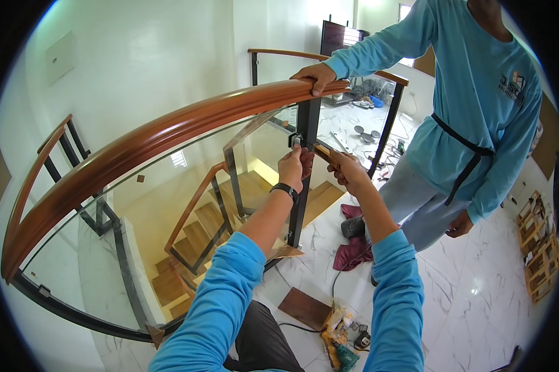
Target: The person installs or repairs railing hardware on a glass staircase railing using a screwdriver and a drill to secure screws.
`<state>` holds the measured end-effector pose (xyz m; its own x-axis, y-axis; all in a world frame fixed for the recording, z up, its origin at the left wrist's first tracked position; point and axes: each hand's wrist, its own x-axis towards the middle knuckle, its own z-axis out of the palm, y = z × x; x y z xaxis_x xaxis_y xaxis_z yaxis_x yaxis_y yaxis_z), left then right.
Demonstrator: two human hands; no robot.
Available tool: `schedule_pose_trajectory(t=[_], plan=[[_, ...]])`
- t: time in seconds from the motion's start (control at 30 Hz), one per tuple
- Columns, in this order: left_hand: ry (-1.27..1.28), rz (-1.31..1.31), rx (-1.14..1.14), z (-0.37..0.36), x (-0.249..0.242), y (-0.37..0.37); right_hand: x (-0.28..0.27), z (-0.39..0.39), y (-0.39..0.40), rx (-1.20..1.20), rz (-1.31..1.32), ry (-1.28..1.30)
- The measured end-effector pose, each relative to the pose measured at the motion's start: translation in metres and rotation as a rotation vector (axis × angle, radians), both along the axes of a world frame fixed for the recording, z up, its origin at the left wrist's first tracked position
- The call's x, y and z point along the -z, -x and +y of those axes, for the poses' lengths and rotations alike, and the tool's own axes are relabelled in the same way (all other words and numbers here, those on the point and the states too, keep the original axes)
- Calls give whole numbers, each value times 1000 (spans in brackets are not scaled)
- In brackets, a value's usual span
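Note:
A dark metal post [307,124] carries a small glass clamp [295,140] that grips the edge of the curved glass panel [186,180]. My left hand [294,168] is closed at this clamp, its thumb pointing up against it. Just right of the post, my right hand [349,172] wraps round a slim tool with an orange-yellow handle [326,154], angled toward the post and clamp. The tool's tip and exact kind are hard to make out. Above both hands runs the brown wooden handrail [180,124].
A co-worker [459,111] stands at right, one hand [316,75] resting on the handrail's end. Wooden stairs [199,229] descend behind the glass. A green power drill [344,356], a brown board [304,308], a cable and maroon cloth [354,251] lie on the marble floor.

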<state>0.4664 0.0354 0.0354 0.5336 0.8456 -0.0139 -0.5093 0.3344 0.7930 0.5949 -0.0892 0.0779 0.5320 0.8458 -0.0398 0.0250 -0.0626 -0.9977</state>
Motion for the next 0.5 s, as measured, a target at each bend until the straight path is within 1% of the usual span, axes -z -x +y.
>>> schedule_pose_trajectory(t=[0.03,0.13,0.2,0.23,0.33,0.43,0.5], plan=[[1,21,-17,3,-1,0,-4,-1,2,-11,157,2],[24,22,-52,2,-4,-7,-9,-3,15,60,-117,42],[31,17,-82,-3,-8,-12,16,10,-1,200,-771,-99],[26,25,-102,-5,-9,-14,19,12,-1,267,-1098,-171],[3,43,-126,-5,-8,-14,19,15,-2,320,-1085,-113],[-19,40,-118,-3,-5,-13,-12,7,8,150,-327,45],[-24,39,-114,-2,-3,-11,-16,8,3,129,-260,75]])
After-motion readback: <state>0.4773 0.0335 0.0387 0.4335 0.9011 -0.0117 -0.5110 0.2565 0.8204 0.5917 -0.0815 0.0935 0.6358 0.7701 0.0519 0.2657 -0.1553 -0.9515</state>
